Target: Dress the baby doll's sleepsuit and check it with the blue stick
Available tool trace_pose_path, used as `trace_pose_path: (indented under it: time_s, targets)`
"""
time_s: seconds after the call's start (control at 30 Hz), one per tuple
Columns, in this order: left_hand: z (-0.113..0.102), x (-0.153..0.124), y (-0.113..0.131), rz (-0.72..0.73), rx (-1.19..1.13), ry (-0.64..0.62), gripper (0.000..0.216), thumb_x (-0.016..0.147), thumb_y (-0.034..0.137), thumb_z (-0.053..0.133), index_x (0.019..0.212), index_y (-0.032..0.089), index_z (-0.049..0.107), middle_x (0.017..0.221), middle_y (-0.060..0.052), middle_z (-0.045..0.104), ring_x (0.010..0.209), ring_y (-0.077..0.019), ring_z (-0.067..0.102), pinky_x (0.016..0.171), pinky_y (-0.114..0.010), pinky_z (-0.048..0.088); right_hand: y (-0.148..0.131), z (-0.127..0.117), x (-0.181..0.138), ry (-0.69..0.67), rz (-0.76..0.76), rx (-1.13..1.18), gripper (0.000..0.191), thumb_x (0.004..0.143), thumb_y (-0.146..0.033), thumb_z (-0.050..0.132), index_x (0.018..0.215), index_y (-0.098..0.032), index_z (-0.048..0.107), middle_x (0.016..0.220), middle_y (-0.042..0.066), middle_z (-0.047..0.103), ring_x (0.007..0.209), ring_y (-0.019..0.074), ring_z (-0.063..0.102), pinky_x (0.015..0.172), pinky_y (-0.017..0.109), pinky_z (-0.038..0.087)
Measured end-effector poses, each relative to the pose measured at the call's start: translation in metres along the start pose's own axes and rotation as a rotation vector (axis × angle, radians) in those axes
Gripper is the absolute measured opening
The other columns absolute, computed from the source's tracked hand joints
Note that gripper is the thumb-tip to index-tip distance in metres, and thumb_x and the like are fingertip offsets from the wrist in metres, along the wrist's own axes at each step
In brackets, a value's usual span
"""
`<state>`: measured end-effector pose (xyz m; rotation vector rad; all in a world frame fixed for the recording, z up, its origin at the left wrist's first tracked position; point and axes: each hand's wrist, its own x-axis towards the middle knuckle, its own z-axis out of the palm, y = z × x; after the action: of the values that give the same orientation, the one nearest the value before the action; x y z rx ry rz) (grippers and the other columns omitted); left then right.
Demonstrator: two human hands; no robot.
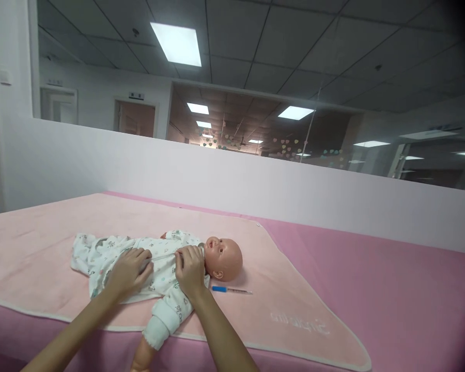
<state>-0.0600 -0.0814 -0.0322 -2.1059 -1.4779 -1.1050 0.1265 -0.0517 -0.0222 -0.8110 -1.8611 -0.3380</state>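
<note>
A baby doll point(221, 257) lies on its back on a light pink blanket point(42, 243), head to the right. It wears a white printed romper point(101, 256). My left hand point(128, 272) rests on the doll's belly, fingers curled on the romper's cloth. My right hand point(190, 270) is at the doll's chest just below the chin, fingers pinched on the romper's front edge. A thin thermometer with a blue end point(231, 290) lies on the blanket beside the doll's head, just right of my right wrist. One sleeved doll arm point(163, 314) sticks out toward me.
The blanket covers a darker pink padded surface point(391, 289). A white low wall point(256, 186) runs behind it, with glass above showing rooms and ceiling lights.
</note>
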Motion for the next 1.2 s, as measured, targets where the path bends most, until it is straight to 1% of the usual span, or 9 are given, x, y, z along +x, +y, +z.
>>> trace_pose_path:
  time_s: [0.13, 0.27, 0.4, 0.5, 0.63, 0.87, 0.93, 1.03, 1.2]
  targets:
    - [-0.007, -0.010, -0.012, -0.049, -0.068, -0.040, 0.019, 0.084, 0.032, 0.040, 0.075, 0.022, 0.053, 0.072, -0.001, 0.063, 0.071, -0.0199, 0.056, 0.070, -0.033, 0.039, -0.001, -0.002, 0.001, -0.003, 0.012, 0.002, 0.017, 0.088, -0.020, 0.041, 0.078, -0.019, 0.055, 0.076, 0.003, 0.058, 0.072, 0.0155, 0.049, 0.070, 0.029, 0.033]
    - [-0.003, -0.010, -0.008, -0.017, -0.027, -0.039, 0.022, 0.086, 0.038, 0.041, 0.083, 0.022, 0.056, 0.076, -0.002, 0.066, 0.072, -0.0205, 0.059, 0.075, -0.036, 0.039, 0.000, -0.002, 0.002, 0.000, 0.038, 0.017, 0.018, 0.088, -0.021, 0.041, 0.078, -0.018, 0.055, 0.076, 0.003, 0.059, 0.071, 0.0160, 0.049, 0.069, 0.029, 0.033]
    - [-0.001, -0.011, -0.004, 0.012, 0.021, -0.019, 0.021, 0.087, 0.036, 0.041, 0.092, 0.023, 0.057, 0.073, -0.001, 0.066, 0.067, -0.0196, 0.059, 0.074, -0.036, 0.039, 0.001, 0.000, 0.001, 0.005, 0.046, 0.024, 0.017, 0.088, -0.020, 0.041, 0.077, -0.018, 0.054, 0.076, 0.002, 0.059, 0.071, 0.0155, 0.049, 0.069, 0.028, 0.033]
    - [-0.001, -0.011, -0.003, 0.040, 0.046, 0.001, 0.020, 0.088, 0.034, 0.040, 0.091, 0.024, 0.058, 0.072, -0.001, 0.065, 0.067, -0.0193, 0.059, 0.073, -0.035, 0.040, 0.001, 0.000, 0.000, 0.005, 0.047, 0.017, 0.016, 0.087, -0.020, 0.042, 0.077, -0.019, 0.054, 0.075, 0.002, 0.060, 0.070, 0.0150, 0.049, 0.069, 0.028, 0.033]
    - [-0.002, -0.010, -0.002, 0.059, 0.042, 0.036, 0.020, 0.088, 0.032, 0.039, 0.082, 0.024, 0.057, 0.081, -0.004, 0.064, 0.076, -0.0210, 0.057, 0.073, -0.035, 0.040, 0.001, -0.001, 0.000, -0.001, 0.038, -0.007, 0.017, 0.088, -0.020, 0.042, 0.076, -0.019, 0.055, 0.074, 0.002, 0.059, 0.071, 0.0148, 0.049, 0.069, 0.028, 0.033]
    - [0.000, -0.010, -0.002, 0.056, -0.044, 0.066, 0.020, 0.089, 0.027, 0.036, 0.086, 0.022, 0.055, 0.098, -0.007, 0.063, 0.092, -0.0224, 0.056, 0.081, -0.037, 0.041, 0.000, -0.002, 0.001, 0.001, 0.036, -0.008, 0.016, 0.087, -0.020, 0.043, 0.076, -0.019, 0.055, 0.074, 0.002, 0.059, 0.071, 0.0146, 0.049, 0.069, 0.028, 0.033]
    - [0.001, -0.010, -0.002, 0.046, -0.063, 0.079, 0.021, 0.089, 0.027, 0.035, 0.087, 0.022, 0.055, 0.101, -0.007, 0.063, 0.094, -0.0222, 0.057, 0.082, -0.037, 0.042, 0.000, -0.002, 0.001, 0.001, 0.038, -0.006, 0.016, 0.087, -0.020, 0.043, 0.076, -0.019, 0.056, 0.074, 0.002, 0.059, 0.071, 0.0146, 0.049, 0.069, 0.028, 0.033]
    - [0.003, -0.011, -0.004, 0.005, -0.086, 0.089, 0.022, 0.089, 0.029, 0.034, 0.089, 0.022, 0.055, 0.095, -0.007, 0.065, 0.089, -0.0218, 0.060, 0.078, -0.034, 0.045, 0.000, -0.001, 0.001, 0.007, 0.046, 0.001, 0.017, 0.087, -0.020, 0.043, 0.076, -0.019, 0.056, 0.074, 0.002, 0.059, 0.069, 0.0148, 0.049, 0.069, 0.028, 0.033]
    - [0.004, -0.015, -0.007, -0.088, -0.142, 0.015, 0.024, 0.090, 0.034, 0.033, 0.096, 0.024, 0.054, 0.093, -0.005, 0.068, 0.083, -0.0210, 0.063, 0.070, -0.031, 0.047, 0.001, 0.000, 0.000, 0.008, 0.051, 0.011, 0.017, 0.087, -0.021, 0.043, 0.075, -0.019, 0.056, 0.073, 0.002, 0.059, 0.069, 0.0153, 0.049, 0.069, 0.029, 0.033]
